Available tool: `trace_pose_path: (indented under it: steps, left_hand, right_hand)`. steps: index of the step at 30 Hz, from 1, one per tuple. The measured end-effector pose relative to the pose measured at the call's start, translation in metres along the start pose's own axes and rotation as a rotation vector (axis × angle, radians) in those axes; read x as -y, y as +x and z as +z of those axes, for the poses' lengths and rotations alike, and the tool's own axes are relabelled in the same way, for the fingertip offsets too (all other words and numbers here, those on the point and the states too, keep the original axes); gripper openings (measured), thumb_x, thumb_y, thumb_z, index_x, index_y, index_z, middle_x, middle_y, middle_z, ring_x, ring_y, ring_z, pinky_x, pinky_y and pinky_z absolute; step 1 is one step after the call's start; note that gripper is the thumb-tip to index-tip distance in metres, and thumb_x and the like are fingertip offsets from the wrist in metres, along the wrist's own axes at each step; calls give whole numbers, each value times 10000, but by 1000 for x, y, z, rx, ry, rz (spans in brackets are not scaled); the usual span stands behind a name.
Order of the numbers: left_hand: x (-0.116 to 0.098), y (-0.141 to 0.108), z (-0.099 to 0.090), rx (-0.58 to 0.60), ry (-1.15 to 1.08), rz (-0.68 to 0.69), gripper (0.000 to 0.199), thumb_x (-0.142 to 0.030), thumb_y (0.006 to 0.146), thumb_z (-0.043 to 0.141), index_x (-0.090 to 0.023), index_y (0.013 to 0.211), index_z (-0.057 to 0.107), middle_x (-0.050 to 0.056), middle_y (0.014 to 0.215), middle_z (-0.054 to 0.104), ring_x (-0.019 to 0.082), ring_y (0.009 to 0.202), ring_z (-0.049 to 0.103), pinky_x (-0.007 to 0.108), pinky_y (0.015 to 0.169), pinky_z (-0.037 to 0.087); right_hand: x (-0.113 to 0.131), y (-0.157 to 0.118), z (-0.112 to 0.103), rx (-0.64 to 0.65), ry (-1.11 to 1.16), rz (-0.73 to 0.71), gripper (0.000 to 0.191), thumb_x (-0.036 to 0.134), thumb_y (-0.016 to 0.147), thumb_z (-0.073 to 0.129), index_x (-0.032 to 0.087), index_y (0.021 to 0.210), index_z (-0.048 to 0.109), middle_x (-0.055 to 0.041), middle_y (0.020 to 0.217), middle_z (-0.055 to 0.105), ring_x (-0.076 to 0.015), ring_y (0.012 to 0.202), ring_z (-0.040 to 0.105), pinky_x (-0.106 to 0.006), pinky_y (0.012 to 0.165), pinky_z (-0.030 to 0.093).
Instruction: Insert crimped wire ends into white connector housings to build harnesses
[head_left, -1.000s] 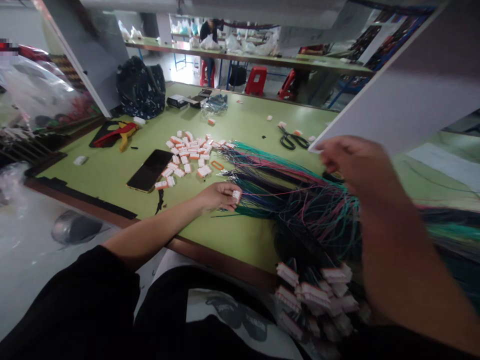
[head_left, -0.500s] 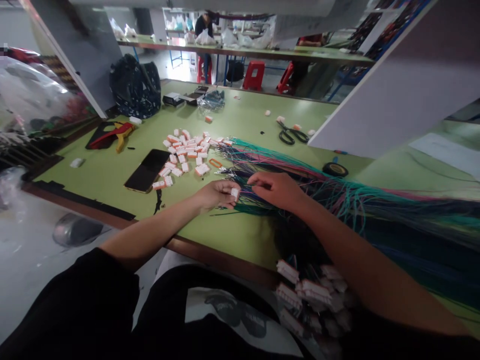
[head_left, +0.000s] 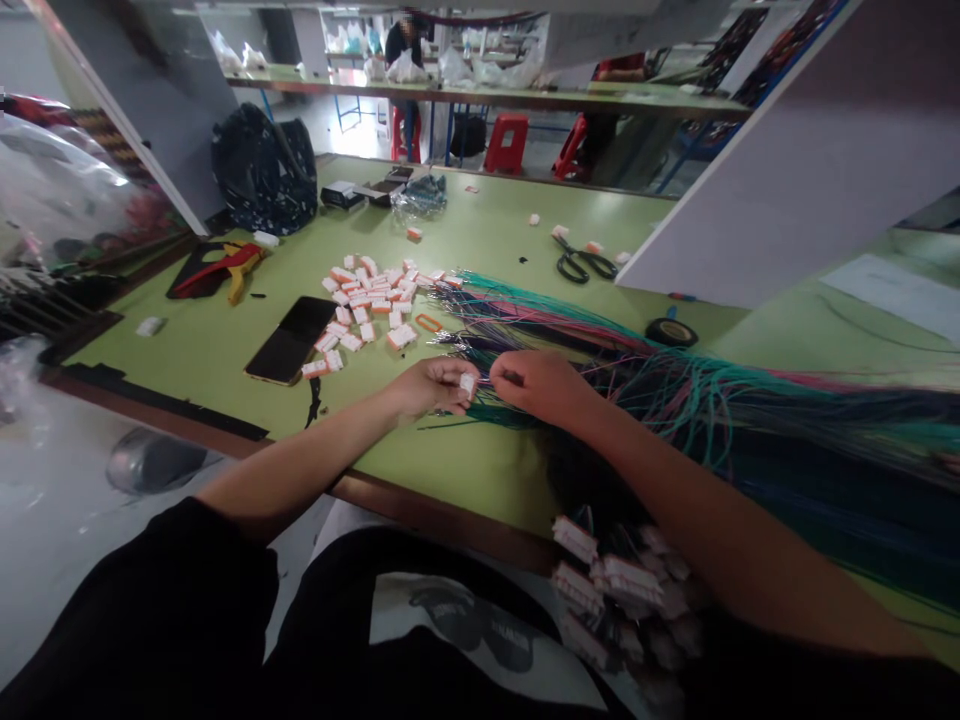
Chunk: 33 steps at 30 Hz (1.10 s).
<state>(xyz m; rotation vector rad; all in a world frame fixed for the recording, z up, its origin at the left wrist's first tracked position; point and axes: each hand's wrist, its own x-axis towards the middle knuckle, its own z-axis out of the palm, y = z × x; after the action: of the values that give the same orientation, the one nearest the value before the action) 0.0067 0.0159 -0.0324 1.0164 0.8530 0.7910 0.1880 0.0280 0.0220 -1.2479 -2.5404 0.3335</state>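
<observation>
My left hand (head_left: 433, 388) pinches a small white plastic connector (head_left: 467, 385) between thumb and fingers, just above the green table. Close on its right, my right hand (head_left: 536, 380) has its fingers curled together on a thin wire (head_left: 484, 381) that runs to the connector. Its fingertips are partly hidden, and whether the wire's end is inside the connector I cannot tell. Behind and beneath both hands lies a long bundle of green, pink and dark wires (head_left: 570, 312), with bare metal terminals at the left end. A heap of white-and-orange connectors (head_left: 375, 295) sits beyond my left hand.
A phone (head_left: 291, 340) lies left of the heap, with red-and-yellow pliers (head_left: 232, 265) farther left. Black scissors (head_left: 581, 262) and a tape roll (head_left: 671, 332) are at the right. Finished-looking wired connectors (head_left: 630, 580) hang by my lap. A person (head_left: 405, 50) is at the far table.
My right hand has moved slightly left and down toward the connector, and its fingers have closed. My left hand still holds the connector in nearly the same place.
</observation>
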Motion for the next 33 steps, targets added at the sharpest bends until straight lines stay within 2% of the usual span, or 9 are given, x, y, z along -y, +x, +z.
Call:
trace_pose_path:
  steps: [4, 10, 17, 21, 25, 33]
  left_hand:
    - [0, 0, 0, -9, -38, -21, 303, -127, 605, 761, -129, 863, 603, -25, 648, 616, 72, 589, 593, 201, 588, 486]
    - [0, 1, 0, -20, -69, -11, 297, -245, 628, 781, -114, 841, 620, -13, 624, 621, 59, 558, 586, 175, 556, 478]
    - [1, -1, 3, -73, -68, 6, 309, -250, 569, 816, -108, 784, 644, -13, 593, 627, 65, 527, 586, 174, 527, 474]
    - [1, -2, 3, -81, -28, 2, 270, -235, 604, 793, -104, 797, 657, -2, 607, 633, 69, 535, 583, 190, 547, 478]
    - [1, 0, 3, -76, -34, -14, 274, -235, 616, 786, -105, 819, 655, -5, 602, 626, 71, 527, 580, 196, 541, 473]
    - [1, -1, 4, -102, -39, -20, 211, -174, 623, 770, -100, 773, 642, -14, 582, 617, 63, 512, 572, 189, 537, 470]
  right_hand:
    - [1, -2, 4, -15, -27, 19, 154, 158, 699, 463, 183, 600, 579, -2, 545, 560, -105, 502, 424, -228, 531, 274]
    - [1, -2, 8, -47, -58, -5, 112, 154, 691, 468, 184, 612, 542, 0, 562, 530, -111, 533, 407, -230, 553, 273]
    - [5, -3, 16, -53, -81, -59, 134, 170, 732, 457, 190, 621, 530, -14, 586, 537, -126, 572, 428, -242, 586, 281]
    - [4, -3, 17, -56, -43, -65, 153, 178, 746, 442, 183, 627, 538, -32, 622, 576, -128, 595, 458, -241, 586, 295]
    - [0, -3, 13, -77, 104, -38, 111, 171, 702, 460, 189, 632, 544, 9, 563, 549, -106, 534, 439, -220, 561, 311]
    - [3, -3, 19, -49, 66, -37, 135, 174, 720, 455, 182, 620, 545, -8, 602, 576, -105, 546, 454, -224, 580, 317]
